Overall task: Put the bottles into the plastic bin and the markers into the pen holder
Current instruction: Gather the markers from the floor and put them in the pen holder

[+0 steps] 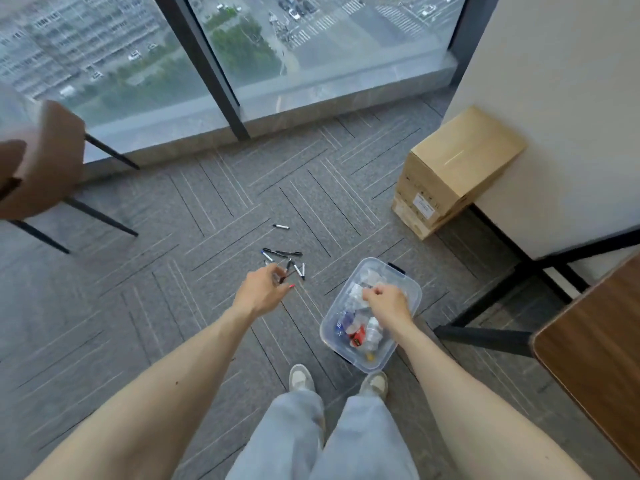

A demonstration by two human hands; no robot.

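Note:
Several black markers [282, 253] lie scattered on the grey carpet, and one more marker [281, 226] lies apart, farther away. My left hand [263, 289] hovers above the near end of the pile with its fingers spread and blurred; a red tip [292, 286] shows beside it. A clear plastic bin [414, 289] stands on the floor to the right with several bottles [373, 330] inside. Directly over the bin, my right hand [386, 301] has its fingers curled; clear plastic beneath them hides whether they grip anything. No pen holder is in view.
A brown chair [45, 161] on black legs stands at the left. Stacked cardboard boxes [457, 164] sit by the white wall at the right. A wooden table corner [595, 341] and its black frame [485, 337] are close to the bin. Floor-to-ceiling windows are ahead.

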